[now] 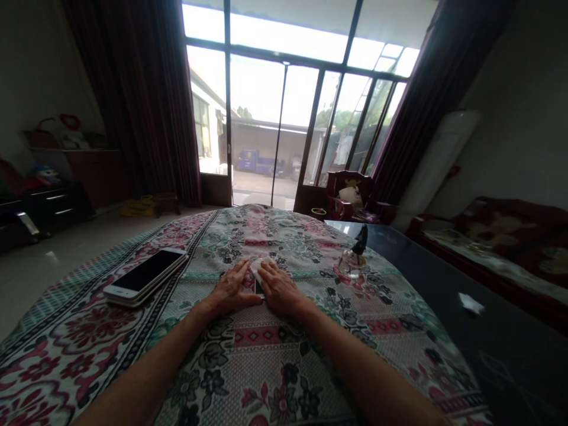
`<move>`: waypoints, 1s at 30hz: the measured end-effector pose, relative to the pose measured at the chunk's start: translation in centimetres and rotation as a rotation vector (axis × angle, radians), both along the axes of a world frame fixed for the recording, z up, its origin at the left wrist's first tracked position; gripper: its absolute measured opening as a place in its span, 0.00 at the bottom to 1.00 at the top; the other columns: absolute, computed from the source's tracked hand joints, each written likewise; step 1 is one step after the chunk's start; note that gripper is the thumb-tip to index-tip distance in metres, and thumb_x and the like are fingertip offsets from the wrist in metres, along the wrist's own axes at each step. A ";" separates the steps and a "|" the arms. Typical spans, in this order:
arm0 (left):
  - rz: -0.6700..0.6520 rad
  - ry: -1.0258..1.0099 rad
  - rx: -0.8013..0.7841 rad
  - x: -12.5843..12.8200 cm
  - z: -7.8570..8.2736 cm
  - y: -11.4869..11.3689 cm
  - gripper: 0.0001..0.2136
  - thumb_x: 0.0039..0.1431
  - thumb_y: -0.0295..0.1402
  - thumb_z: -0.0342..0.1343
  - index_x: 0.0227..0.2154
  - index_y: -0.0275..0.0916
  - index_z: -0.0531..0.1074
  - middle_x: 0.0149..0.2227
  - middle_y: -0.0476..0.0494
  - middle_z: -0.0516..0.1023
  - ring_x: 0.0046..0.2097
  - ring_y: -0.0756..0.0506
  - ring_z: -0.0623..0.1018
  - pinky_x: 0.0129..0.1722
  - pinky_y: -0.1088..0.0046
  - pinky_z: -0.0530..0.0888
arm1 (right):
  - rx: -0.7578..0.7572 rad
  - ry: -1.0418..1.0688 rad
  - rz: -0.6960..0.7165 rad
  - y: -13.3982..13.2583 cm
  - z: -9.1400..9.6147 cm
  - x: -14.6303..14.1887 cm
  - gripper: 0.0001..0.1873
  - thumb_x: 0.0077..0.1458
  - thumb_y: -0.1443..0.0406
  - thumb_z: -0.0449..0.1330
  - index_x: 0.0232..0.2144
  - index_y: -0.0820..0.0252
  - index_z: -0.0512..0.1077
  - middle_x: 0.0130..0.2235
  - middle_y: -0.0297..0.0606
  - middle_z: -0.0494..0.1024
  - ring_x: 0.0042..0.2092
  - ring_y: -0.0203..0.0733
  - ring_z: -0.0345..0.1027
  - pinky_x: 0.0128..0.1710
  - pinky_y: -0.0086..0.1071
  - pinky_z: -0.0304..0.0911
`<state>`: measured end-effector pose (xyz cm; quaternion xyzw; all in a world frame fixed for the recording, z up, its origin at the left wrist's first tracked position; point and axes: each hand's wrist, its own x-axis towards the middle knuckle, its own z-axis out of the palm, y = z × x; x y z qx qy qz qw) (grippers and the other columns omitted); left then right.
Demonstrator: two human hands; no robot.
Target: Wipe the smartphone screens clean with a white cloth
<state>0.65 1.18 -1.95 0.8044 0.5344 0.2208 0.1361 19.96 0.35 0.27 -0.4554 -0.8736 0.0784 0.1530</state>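
My left hand (231, 287) lies at the left side of a small dark-screened device with a pale edge, which looks like a smartphone (258, 288). Its thumb stretches along the near edge, and the fingers reach along the side. With the fingers together, my right hand (279, 288) presses a white tissue (256, 267) onto the phone's surface. Both hands cover most of the phone. To the left, a white-framed phone (148, 273) with a black screen rests on top of another flat device. A clear spray bottle (352, 260) with a black trigger head stands to the right.
A patterned cloth (284, 384) covers the round table. Beyond its right edge is a dark glossy tabletop (444, 331) with a crumpled white tissue (471, 304). Wooden seats (497, 228) stand at the right, and glass doors (275, 130) face me.
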 end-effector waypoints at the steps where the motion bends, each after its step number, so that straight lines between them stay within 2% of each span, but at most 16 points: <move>1: -0.002 0.001 0.002 0.0 0.0 0.0 0.50 0.42 0.52 0.66 0.66 0.33 0.55 0.70 0.26 0.53 0.70 0.32 0.55 0.67 0.57 0.56 | 0.006 0.003 0.012 -0.6 0.0 0.2 0.26 0.67 0.63 0.44 0.64 0.65 0.61 0.69 0.48 0.56 0.71 0.48 0.43 0.68 0.45 0.46; 6: 0.005 0.011 0.007 0.0 0.0 0.0 0.49 0.44 0.51 0.65 0.66 0.32 0.54 0.70 0.26 0.52 0.70 0.32 0.56 0.67 0.58 0.57 | 0.016 0.011 0.091 -3.8 0.1 1.4 0.25 0.66 0.65 0.46 0.62 0.64 0.64 0.68 0.47 0.58 0.70 0.47 0.45 0.68 0.44 0.47; 9: 0.005 0.004 0.020 0.0 -0.2 0.0 0.48 0.44 0.50 0.65 0.66 0.33 0.55 0.69 0.26 0.54 0.69 0.31 0.57 0.66 0.56 0.58 | 0.021 0.031 0.125 -4.5 0.2 1.7 0.25 0.65 0.65 0.47 0.62 0.64 0.65 0.67 0.47 0.59 0.70 0.47 0.47 0.68 0.44 0.48; 12: 0.004 -0.003 0.022 0.1 -0.2 -0.1 0.48 0.43 0.50 0.65 0.65 0.35 0.56 0.69 0.28 0.54 0.69 0.31 0.57 0.66 0.55 0.58 | -0.004 0.035 0.098 -3.8 0.3 1.4 0.24 0.66 0.65 0.46 0.61 0.63 0.65 0.67 0.46 0.60 0.69 0.47 0.47 0.68 0.44 0.47; 19: 0.003 -0.015 0.008 0.2 0.1 -0.2 0.48 0.43 0.49 0.66 0.65 0.30 0.56 0.69 0.25 0.54 0.70 0.32 0.56 0.67 0.55 0.56 | -0.052 0.029 0.009 0.4 0.5 0.0 0.25 0.67 0.65 0.46 0.63 0.63 0.64 0.68 0.47 0.57 0.70 0.50 0.45 0.68 0.47 0.47; 23: 0.003 -0.026 0.032 0.1 -0.1 -0.1 0.48 0.42 0.50 0.66 0.65 0.33 0.56 0.69 0.27 0.55 0.69 0.32 0.56 0.67 0.55 0.56 | -0.048 0.030 -0.024 2.1 0.6 -0.5 0.25 0.66 0.65 0.45 0.63 0.65 0.63 0.68 0.48 0.57 0.70 0.50 0.45 0.67 0.47 0.48; 27: 0.007 -0.013 0.030 0.1 -0.2 0.0 0.49 0.42 0.50 0.66 0.65 0.31 0.56 0.69 0.26 0.55 0.69 0.31 0.57 0.67 0.55 0.57 | -0.046 0.023 -0.052 2.6 0.5 -0.7 0.26 0.67 0.65 0.44 0.64 0.67 0.61 0.69 0.49 0.56 0.70 0.50 0.44 0.68 0.46 0.46; 30: 0.011 -0.004 0.020 0.1 0.0 -0.1 0.49 0.42 0.50 0.66 0.65 0.32 0.56 0.69 0.26 0.54 0.69 0.32 0.56 0.67 0.56 0.57 | -0.049 0.013 -0.047 1.6 0.3 -0.5 0.27 0.67 0.64 0.44 0.65 0.67 0.59 0.69 0.49 0.54 0.71 0.51 0.42 0.68 0.48 0.45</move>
